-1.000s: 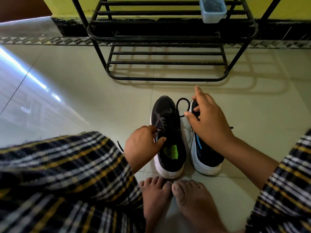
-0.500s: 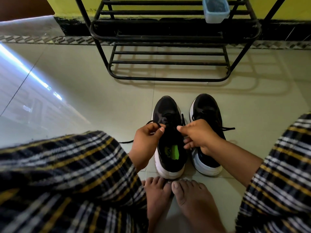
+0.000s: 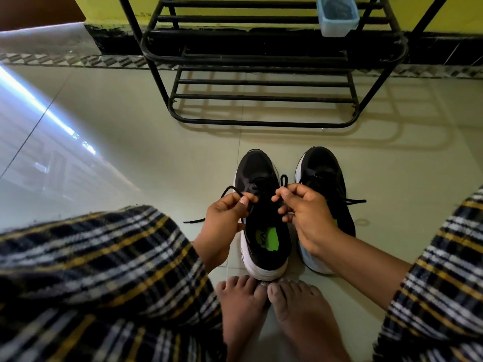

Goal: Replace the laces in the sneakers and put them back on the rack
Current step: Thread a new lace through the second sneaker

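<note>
you're pinching the limp, slippery lace (image 3: 261, 190) in left hand (image 3: 226, 214) and right hand (image 3: 304, 209) fingertips; keep gripping near the knot

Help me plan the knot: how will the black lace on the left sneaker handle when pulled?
Probably floppy: the lace droops in a loop from the left hand. The right hand pinches it easily, so likely light. Its tail lies limp on the floor.

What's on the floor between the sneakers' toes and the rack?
Nothing: the head view shows only bare tile floor and shadow between the sneakers and the rack.
</note>
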Demonstrator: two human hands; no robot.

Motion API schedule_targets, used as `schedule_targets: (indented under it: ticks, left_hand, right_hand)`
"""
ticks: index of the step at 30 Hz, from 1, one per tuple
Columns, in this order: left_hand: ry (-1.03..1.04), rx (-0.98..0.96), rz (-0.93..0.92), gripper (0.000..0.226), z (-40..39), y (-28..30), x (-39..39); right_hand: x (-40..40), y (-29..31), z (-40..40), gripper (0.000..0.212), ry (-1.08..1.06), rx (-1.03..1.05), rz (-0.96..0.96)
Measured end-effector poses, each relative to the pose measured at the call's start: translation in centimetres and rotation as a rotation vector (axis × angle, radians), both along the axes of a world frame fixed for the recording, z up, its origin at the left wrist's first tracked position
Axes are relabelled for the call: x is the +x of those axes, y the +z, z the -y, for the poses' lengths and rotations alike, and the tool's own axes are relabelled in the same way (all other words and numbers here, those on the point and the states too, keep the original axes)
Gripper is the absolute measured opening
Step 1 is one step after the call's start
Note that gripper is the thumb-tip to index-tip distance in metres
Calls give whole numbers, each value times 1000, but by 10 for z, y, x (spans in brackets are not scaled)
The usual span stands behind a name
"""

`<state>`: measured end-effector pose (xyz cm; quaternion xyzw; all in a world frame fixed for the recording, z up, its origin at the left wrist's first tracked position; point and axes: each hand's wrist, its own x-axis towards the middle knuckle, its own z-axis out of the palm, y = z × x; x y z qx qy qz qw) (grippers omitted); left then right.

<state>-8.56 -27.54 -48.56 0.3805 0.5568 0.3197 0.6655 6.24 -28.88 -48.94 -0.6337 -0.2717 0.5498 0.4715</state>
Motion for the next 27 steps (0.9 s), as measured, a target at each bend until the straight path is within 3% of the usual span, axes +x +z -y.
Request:
schedule_targets:
  ticks: [13,22,24,27]
  left_hand:
    - [-163,198,-187,21,0,0,-4]
    - [-123,227,-205,19,3,0,-2]
    - [-106,298,-202,16,1,4,1]
    - [-150,485,-248,15,-2,5,2]
  right_hand:
    - [4,1,2,24,101,-39,198]
    - [5,2,4,20,114,0,145]
    - [4,2,2,18,168,80,233]
    - [4,4,0,33,381,204,465]
